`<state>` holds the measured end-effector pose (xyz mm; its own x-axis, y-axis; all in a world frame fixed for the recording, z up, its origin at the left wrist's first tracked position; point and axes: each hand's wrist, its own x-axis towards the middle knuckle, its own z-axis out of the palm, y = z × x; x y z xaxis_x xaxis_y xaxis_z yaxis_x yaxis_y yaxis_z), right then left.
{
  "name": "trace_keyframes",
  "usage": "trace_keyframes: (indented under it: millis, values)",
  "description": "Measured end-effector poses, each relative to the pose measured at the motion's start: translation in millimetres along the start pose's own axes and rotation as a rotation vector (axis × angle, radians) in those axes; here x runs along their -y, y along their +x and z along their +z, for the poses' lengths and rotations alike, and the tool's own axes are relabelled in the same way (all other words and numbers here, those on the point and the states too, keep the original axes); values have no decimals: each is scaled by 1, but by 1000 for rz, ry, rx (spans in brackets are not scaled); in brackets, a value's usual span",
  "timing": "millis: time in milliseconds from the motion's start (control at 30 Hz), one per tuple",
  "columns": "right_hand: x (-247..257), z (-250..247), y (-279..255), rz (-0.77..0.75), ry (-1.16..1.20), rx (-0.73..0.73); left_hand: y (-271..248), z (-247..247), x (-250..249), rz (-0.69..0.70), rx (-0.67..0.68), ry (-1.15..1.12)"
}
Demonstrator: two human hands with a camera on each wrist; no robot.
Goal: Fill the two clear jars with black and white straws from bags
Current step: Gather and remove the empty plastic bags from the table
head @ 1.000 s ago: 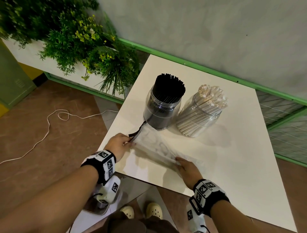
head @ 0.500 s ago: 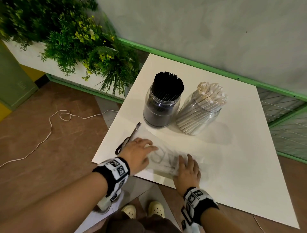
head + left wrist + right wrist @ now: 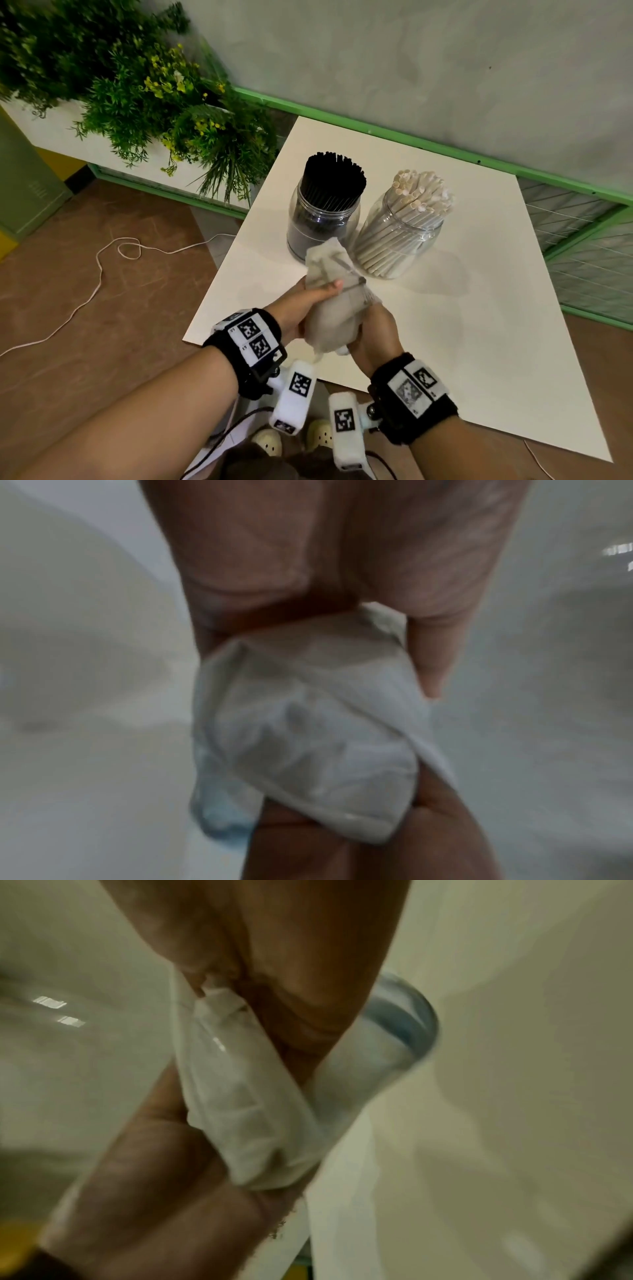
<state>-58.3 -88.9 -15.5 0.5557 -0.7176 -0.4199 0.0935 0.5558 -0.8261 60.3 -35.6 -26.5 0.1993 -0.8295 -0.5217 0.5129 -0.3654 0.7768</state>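
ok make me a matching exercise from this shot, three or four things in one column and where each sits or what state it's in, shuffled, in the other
Things:
1. black straws
2. white straws
3. plastic bag
4. plant

Places or states:
a. crumpled, gripped by the left hand and the right hand
b. off the table's left edge
c. upright in the left jar
d. leaning in the right jar

Pairs: 1-c, 2-d, 3-a, 4-b
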Motion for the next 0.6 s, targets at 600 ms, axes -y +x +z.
trace_keyframes:
  millis: [600]
  values:
    - [2,-13,5,-626,-1437,129,-19,-6,-11,26,-164,41]
